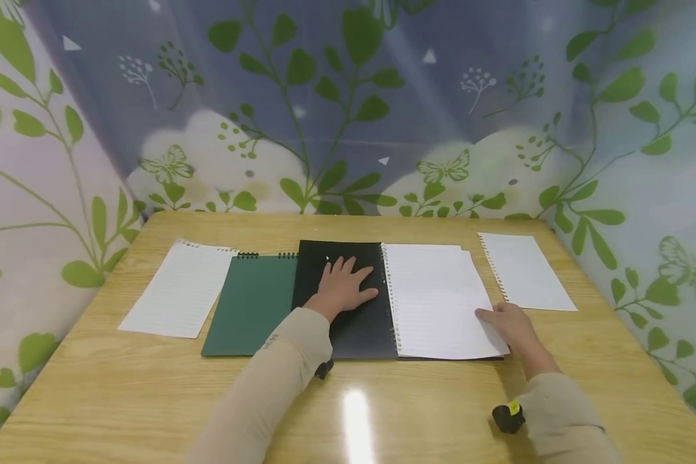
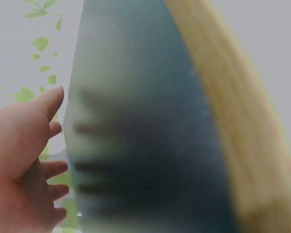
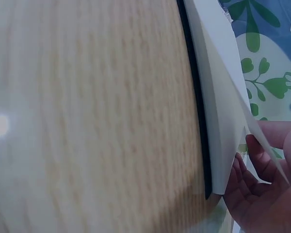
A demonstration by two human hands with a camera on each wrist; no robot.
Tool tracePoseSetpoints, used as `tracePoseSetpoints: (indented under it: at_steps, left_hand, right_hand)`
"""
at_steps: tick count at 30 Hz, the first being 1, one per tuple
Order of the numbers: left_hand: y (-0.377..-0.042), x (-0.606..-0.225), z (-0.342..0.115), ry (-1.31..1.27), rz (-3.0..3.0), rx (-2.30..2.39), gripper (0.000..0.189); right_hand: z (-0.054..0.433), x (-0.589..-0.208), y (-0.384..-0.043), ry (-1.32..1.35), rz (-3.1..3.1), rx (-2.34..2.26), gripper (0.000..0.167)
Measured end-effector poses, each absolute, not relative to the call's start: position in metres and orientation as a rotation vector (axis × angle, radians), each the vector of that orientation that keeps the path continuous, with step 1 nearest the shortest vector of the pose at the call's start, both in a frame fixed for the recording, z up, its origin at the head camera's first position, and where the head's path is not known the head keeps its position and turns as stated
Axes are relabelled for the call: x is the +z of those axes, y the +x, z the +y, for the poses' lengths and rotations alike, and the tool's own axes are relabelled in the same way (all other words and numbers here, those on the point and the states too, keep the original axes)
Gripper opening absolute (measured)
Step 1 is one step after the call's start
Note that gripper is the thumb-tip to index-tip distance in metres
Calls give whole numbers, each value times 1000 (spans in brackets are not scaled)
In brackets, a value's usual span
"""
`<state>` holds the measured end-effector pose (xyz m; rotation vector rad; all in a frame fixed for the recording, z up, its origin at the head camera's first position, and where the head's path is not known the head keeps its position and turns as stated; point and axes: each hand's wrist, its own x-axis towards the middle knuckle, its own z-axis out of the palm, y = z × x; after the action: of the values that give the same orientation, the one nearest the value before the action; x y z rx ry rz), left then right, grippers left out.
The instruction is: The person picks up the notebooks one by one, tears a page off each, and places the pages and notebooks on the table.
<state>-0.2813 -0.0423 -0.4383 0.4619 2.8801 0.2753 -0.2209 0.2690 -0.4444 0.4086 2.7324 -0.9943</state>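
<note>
A spiral notebook lies open on the table, its black cover (image 1: 362,335) folded out to the left and its white lined pages (image 1: 441,296) to the right. My left hand (image 1: 343,287) rests on the black cover with fingers spread. At the lower right corner of the pages, my right hand (image 1: 515,330) pinches the edge of a page between thumb and fingers. In the right wrist view that page (image 3: 263,141) rises away from the stack beneath it. The left wrist view shows the left hand (image 2: 24,155) with straight fingers over the dark cover (image 2: 145,145).
A green spiral notebook (image 1: 252,309) lies to the left, partly under the black cover. Beyond it is a loose torn-out lined sheet (image 1: 176,290). Another loose sheet (image 1: 528,270) with a perforated edge lies at the right. Leaf-patterned curtains (image 1: 336,161) surround the wooden table (image 1: 429,412).
</note>
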Motion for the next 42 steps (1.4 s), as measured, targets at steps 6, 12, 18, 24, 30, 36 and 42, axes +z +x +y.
tracePoseSetpoints:
  at_steps: [6,12,18,24,30,36,42]
  left_hand:
    - [-248,-427,-48,590,2829,211,63]
    - [-219,-422,-48,559,2697,218,69]
    - [-216,-429,-47,531,2696,200,69]
    - [-215,-430,-40,550,2700,189,70]
    - [-212,-428,-37,560,2704,158,70]
    - [-210,-431,-37,566,2697,148,71]
    - [-211,-431,-39,571,2714,148,70]
  right_hand:
    - [263,-447,-219,474,2637,-1037,55]
    - [259,-443,-222,514,2595,-1062,65]
    - [260,-442,-222,465,2668,-1073,43]
    - [266,-445,-213,440,2732,-1053,31]
    - [268,-445,-210,428,2735,-1074,32]
    - [266,-446,-208,469,2678,-1059,32]
    - [266,-447,-211,475,2635,-1037,54]
